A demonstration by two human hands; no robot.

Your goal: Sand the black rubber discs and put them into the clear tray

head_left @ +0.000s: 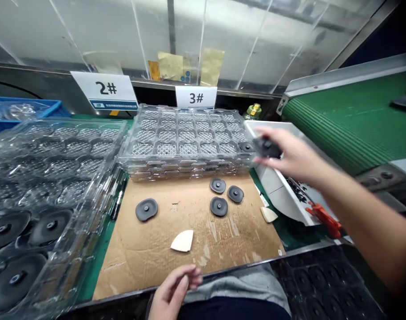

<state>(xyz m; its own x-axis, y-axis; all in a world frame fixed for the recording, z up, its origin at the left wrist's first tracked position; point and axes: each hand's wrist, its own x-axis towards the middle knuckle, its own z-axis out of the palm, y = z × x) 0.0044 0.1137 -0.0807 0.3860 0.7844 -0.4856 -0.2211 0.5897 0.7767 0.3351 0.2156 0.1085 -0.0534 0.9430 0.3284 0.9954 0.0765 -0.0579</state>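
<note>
Grip of the right hand (291, 153) is clamped, thumb and fingers, on a black rounded disc (267, 147) with a raised centre, slightly blurred, held past the far right corner of a brown cardboard sheet (136, 253). Left hand (174, 291) is at the sheet's near edge, fingers loosely curled, thumb apart from the fingertips. Four similar black discs lie on the sheet: one at left (146, 209), three grouped at far right (219, 206). Two cream wedge-shaped pieces (183, 241) also lie there. Beyond the sheet stands a stack of clear plastic compartment trays (186, 156); right of it, a white bin (278, 191).
</note>
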